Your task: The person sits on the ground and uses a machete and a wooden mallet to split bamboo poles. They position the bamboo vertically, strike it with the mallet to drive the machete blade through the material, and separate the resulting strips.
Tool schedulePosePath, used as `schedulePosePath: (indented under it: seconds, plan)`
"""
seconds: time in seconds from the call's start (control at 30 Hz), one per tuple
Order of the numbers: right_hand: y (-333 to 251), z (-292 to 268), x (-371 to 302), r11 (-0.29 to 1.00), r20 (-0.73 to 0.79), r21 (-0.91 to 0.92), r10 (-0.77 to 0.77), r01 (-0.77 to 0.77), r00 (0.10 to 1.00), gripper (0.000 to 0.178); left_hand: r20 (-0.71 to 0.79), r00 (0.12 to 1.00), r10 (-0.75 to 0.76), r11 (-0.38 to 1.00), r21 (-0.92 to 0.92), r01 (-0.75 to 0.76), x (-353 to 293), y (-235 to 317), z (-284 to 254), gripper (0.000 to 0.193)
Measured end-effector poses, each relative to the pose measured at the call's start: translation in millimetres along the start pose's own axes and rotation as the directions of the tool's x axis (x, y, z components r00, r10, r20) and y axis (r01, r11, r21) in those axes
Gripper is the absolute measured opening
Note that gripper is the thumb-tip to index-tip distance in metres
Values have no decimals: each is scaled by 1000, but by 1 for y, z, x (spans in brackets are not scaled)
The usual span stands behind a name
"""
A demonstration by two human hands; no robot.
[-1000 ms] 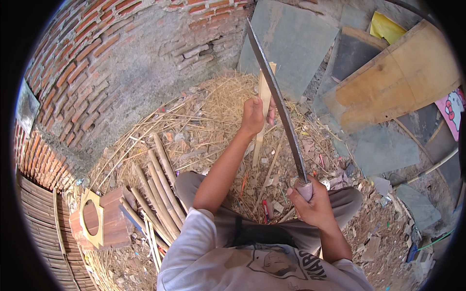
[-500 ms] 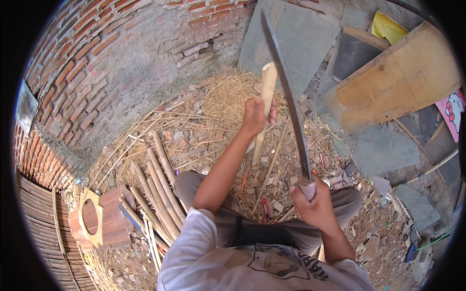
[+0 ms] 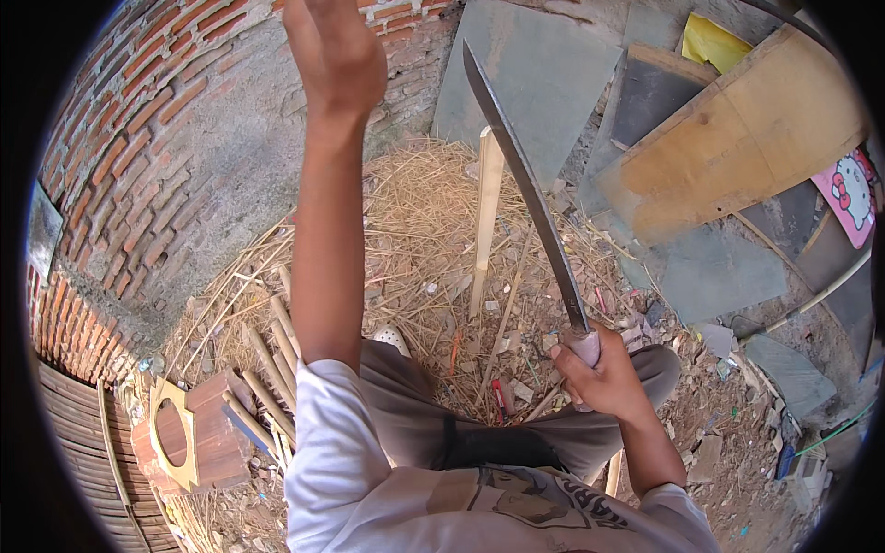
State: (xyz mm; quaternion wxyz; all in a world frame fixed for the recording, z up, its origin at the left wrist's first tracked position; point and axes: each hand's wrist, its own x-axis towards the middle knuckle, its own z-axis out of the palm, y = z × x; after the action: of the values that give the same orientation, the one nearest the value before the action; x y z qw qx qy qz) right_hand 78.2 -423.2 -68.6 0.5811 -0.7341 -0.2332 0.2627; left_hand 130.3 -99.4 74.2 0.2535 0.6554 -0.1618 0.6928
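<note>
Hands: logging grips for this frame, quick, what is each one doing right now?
Left hand: raised high, holding nothing, off the upright bamboo stick.
Right hand: closed on the long knife handle, blade pointing up.

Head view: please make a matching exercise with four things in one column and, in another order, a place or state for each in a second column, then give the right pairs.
Things:
1. left hand
2. right hand
3. bamboo stick
4. wooden box with a round hole

Places or states:
A. stands upright on the straw, no hand on it
B. lifted high, holding nothing
C. lies at the lower left, near the brick wall
D. closed on the handle of the long blade

Pairs: 1-B, 2-D, 3-A, 4-C
</note>
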Motion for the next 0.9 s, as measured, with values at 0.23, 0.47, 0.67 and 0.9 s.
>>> schedulePosePath:
  seconds: [0.23, 0.47, 0.67, 0.9]
  plan:
    - [-12, 9, 7, 998, 89, -13, -57, 58, 994, 14, 829, 552, 95, 916, 144, -374, 68, 45, 50, 105]
    - [-16, 1, 5, 1000, 136, 7, -18, 17, 991, 13, 861, 506, 46, 915, 167, -367, 79, 46, 78, 114]
    - [-13, -10, -5, 995, 86, 90, 33, -40, 996, 15, 874, 485, 33, 923, 160, -350, 72, 37, 97, 113]
    - [-25, -8, -2, 998, 168, 44, 26, -34, 985, 15, 874, 485, 19, 919, 176, -353, 104, 59, 85, 112]
